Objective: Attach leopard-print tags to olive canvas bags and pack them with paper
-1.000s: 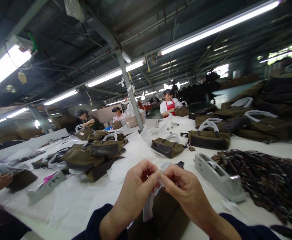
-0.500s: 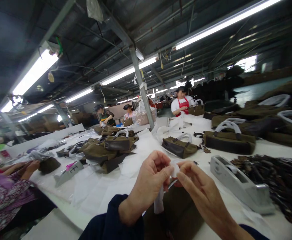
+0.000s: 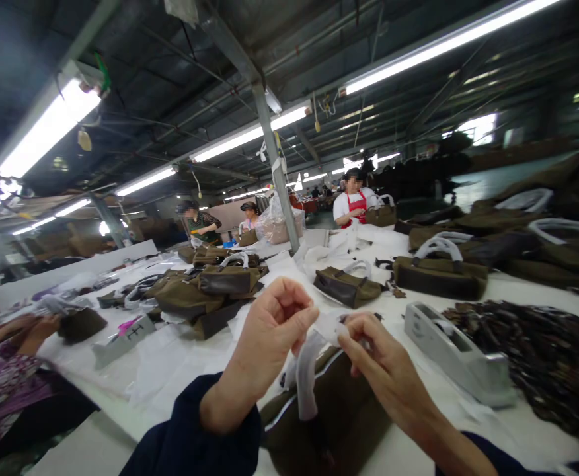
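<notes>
Between my two hands stretches a small piece of thin white wrapping sheet (image 3: 328, 325). My left hand (image 3: 272, 334) is closed, thumb and forefinger pinched at its left edge. On the other side my right hand (image 3: 386, 363) pinches the right end between thumb and fingers. Beneath them stands an olive-green handbag (image 3: 353, 403) with a pale zip line along its top. One bag handle (image 3: 307, 377) is sleeved in white wrapping and arches up just below my left fingers. My right forearm hides part of the bag's right side.
A grey tape dispenser (image 3: 461, 357) stands right of my hands, beside a heap of dark straps (image 3: 532, 363). Ahead lie more olive bags (image 3: 349, 285) and white sheets. A co-worker's arms (image 3: 19, 337) are at the left; a person in a red apron (image 3: 353, 208) works across the table (image 3: 488, 294).
My hands have moved apart, the left one going leftward, and the white sheet now spans the gap. More of the bag's zip and wrapped handle shows. The view has shifted slightly.
</notes>
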A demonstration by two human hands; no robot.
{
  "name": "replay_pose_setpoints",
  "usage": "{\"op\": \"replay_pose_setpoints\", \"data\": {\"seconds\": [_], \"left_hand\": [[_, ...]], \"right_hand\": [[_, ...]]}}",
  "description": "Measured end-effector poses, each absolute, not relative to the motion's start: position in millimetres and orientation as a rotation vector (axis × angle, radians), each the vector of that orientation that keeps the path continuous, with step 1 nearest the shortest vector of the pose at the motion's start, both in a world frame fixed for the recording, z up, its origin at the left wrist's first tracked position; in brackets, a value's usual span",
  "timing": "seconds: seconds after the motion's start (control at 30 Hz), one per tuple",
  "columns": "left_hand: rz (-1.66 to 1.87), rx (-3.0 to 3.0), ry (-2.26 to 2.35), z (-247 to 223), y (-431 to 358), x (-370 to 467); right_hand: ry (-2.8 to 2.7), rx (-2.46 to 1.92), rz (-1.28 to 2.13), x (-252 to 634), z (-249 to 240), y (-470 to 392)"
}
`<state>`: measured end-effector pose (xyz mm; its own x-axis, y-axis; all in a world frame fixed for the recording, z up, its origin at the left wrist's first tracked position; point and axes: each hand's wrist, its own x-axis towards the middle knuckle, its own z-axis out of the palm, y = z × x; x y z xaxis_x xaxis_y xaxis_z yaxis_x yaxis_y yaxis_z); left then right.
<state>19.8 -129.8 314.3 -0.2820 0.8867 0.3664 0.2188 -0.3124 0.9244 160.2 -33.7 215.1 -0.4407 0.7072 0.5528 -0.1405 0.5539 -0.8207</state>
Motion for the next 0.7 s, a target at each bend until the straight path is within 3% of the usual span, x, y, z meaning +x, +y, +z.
{"op": "replay_pose_setpoints", "data": {"seconds": [0.17, 0.3, 0.47, 0.63, 0.7], "left_hand": [[1.490, 1.648, 1.514, 320.3, -132.9, 28.8], [1.420, 1.804, 1.633, 315.7, -134.4, 30.4], [1.206, 1.865, 1.928, 279.5, -129.1, 18.1], [1.122, 1.757, 1.812, 248.4, -116.6, 15.2], [1.124, 1.739, 1.732, 246.5, -113.0, 17.3]], "right_hand": [[-2.029, -0.619, 0.450, 162.8, 248.1, -40.9], [-2.080, -0.541, 0.381, 160.7, 260.0, -42.9], [-1.690, -0.490, 1.074, 159.9, 224.0, -39.0], [-1.101, -0.530, 1.853, 124.1, 163.2, -38.0], [-1.036, -0.448, 1.944, 103.8, 154.3, -32.8]]}}
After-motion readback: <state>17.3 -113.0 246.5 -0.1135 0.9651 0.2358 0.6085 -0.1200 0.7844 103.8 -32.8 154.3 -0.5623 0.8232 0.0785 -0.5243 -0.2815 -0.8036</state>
